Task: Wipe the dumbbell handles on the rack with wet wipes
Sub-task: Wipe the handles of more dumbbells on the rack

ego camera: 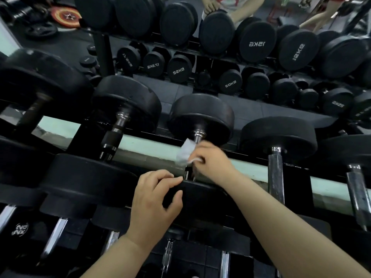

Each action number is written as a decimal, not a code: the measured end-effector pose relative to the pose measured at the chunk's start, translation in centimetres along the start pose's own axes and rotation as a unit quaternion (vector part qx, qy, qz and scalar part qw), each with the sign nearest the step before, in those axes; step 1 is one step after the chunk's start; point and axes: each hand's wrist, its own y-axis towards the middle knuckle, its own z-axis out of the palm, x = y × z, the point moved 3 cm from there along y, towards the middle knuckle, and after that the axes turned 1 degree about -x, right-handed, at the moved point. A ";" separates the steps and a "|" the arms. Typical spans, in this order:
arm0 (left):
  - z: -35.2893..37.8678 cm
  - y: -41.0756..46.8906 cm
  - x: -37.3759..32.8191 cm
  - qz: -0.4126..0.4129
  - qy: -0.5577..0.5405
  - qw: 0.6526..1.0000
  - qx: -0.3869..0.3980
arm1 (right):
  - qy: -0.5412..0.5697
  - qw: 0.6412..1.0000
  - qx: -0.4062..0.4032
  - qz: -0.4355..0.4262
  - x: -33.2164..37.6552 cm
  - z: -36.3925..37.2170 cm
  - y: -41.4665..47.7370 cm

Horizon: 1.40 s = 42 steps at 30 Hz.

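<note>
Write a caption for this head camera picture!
Right hand holds a wet wipe on a dumbbell handle while the left hand grips its near head.

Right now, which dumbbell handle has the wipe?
The third dumbbell from the left in the top row; the right hand holds a white wipe on its handle.

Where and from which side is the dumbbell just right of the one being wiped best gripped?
Probably round its knurled steel handle, below the black far head, coming from above: the straight bar's upper side faces the camera unobstructed.
</note>
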 end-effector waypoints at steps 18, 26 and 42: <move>0.2 0.2 0.5 0.008 -0.029 1.000 0.003 | 0.358 0.873 0.029 0.331 -2.8 0.8 -1.5; 0.3 0.3 0.5 0.009 -0.029 0.999 0.010 | 0.334 0.864 -0.082 0.368 -3.5 1.0 1.1; 0.4 0.3 0.4 -0.003 -0.032 0.999 0.024 | 0.338 0.876 0.071 0.337 -2.2 0.9 -2.4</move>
